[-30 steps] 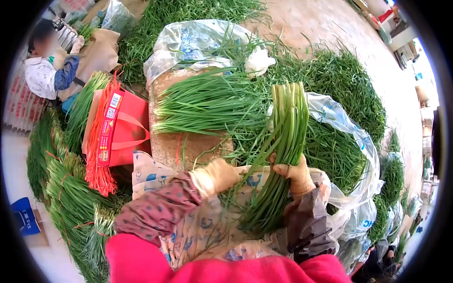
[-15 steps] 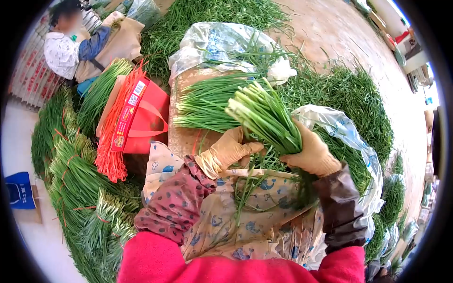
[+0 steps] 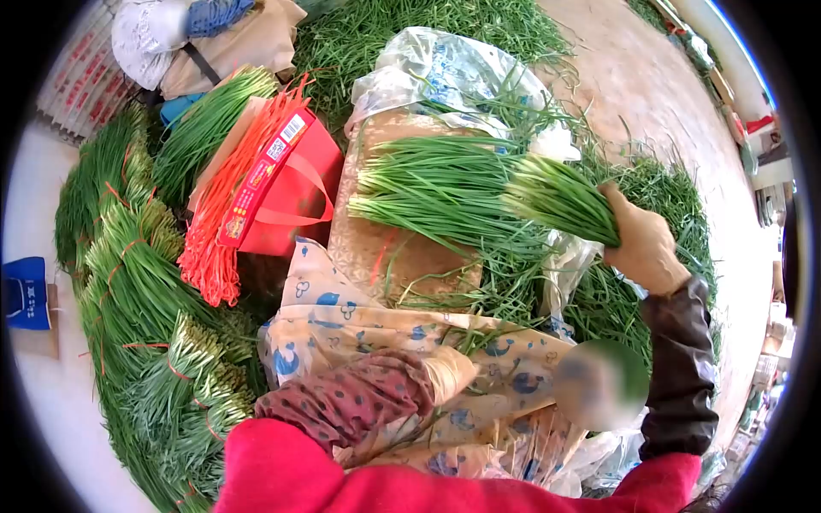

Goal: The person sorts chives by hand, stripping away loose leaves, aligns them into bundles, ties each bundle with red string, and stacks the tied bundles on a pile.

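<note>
My right hand (image 3: 646, 241), in a tan glove, is closed around a bunch of green chives (image 3: 560, 197) at its right end. The bunch's pale ends point left, over the leafy tips of a flat pile of chives (image 3: 432, 184). That pile lies on a worn board (image 3: 410, 256), pale ends to the left. My left hand (image 3: 451, 374), gloved too, is low over the patterned cloth (image 3: 342, 316) on my lap. Its fingers are mostly hidden, and I cannot see anything in it.
Left of the board stands a red bag (image 3: 295, 192) with orange-red ties (image 3: 214, 235) across it. Tied bunches of chives (image 3: 128, 265) are heaped at far left. Clear plastic (image 3: 453, 73) and loose greens (image 3: 428, 26) lie beyond. Another person (image 3: 158, 38) sits at upper left.
My right hand has carried the bunch right, away from my left hand, and the bunch has tilted flatter. My left hand has drawn back toward my body. The view has shifted slightly.
</note>
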`<state>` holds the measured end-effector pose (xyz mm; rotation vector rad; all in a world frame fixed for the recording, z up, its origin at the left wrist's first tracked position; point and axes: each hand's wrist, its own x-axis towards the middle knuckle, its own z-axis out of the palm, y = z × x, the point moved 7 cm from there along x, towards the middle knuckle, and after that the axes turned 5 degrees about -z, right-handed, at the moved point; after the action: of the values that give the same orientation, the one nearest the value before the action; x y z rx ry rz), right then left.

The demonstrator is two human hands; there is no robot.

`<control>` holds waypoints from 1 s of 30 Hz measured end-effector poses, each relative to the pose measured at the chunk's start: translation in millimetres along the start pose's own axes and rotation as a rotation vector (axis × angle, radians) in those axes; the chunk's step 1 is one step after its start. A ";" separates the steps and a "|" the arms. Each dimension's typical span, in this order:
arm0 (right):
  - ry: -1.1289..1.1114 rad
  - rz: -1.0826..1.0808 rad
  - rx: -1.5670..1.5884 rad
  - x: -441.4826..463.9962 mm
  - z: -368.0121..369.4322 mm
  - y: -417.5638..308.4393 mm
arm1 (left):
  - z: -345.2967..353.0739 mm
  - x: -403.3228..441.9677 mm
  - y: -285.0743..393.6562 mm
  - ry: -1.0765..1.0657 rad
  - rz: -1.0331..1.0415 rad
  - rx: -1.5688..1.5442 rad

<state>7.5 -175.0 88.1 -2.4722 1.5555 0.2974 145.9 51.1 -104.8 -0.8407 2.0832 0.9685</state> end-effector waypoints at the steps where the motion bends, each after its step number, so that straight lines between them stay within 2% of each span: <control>1: -0.036 0.007 0.062 14.7 4.2 -14.8 | -3.1 -5.9 8.9 0.120 0.039 -0.065; 2: -0.082 -0.009 0.068 28.0 6.5 -36.1 | -7.8 -9.8 12.7 0.239 0.075 -0.129; 3: -0.111 -0.075 0.064 43.6 13.1 -54.3 | -7.3 -8.1 11.1 0.232 0.068 -0.129; 5: 0.061 -0.353 0.116 75.3 31.4 -85.8 | -16.9 -4.8 16.1 0.336 0.166 -0.143; 6: 0.036 -0.364 0.073 91.9 38.5 -101.4 | -16.7 0.7 11.6 0.415 0.147 -0.147; 9: 0.081 -0.487 0.086 132.9 63.9 -132.9 | -38.4 -15.5 -11.5 0.288 0.008 -0.169; 11: 0.020 -0.485 0.083 155.8 82.9 -146.6 | -33.0 -9.8 -18.2 0.228 -0.027 -0.180; 14: -0.054 -0.395 -0.038 174.9 129.9 -148.1 | -33.3 -7.2 -27.5 0.180 -0.017 0.000; 17: -0.081 -0.280 0.038 183.7 160.9 -137.3 | -58.9 -27.7 -71.4 0.365 0.008 -0.274; 20: -0.012 -0.343 0.134 177.5 155.2 -132.1 | -92.9 -56.9 -153.0 0.882 -0.442 -0.046; 21: 0.032 -0.324 0.129 178.6 159.5 -129.1 | -100.5 -63.7 -181.2 0.886 -0.508 -0.040; 23: 0.061 -0.312 0.164 181.2 164.9 -128.0 | -96.7 -67.8 -214.7 1.119 -0.749 0.422; 25: 0.030 -0.263 0.240 181.3 163.0 -128.6 | -118.9 -68.5 -226.5 0.927 -0.789 0.142; 30: 0.351 -0.193 0.152 149.3 154.5 -123.9 | -139.5 -20.1 -236.9 0.740 -0.637 0.076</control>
<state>173.4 -208.3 -93.3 -2.6268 1.3753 -0.2894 297.2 -179.3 -109.6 -1.8759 2.1433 0.2319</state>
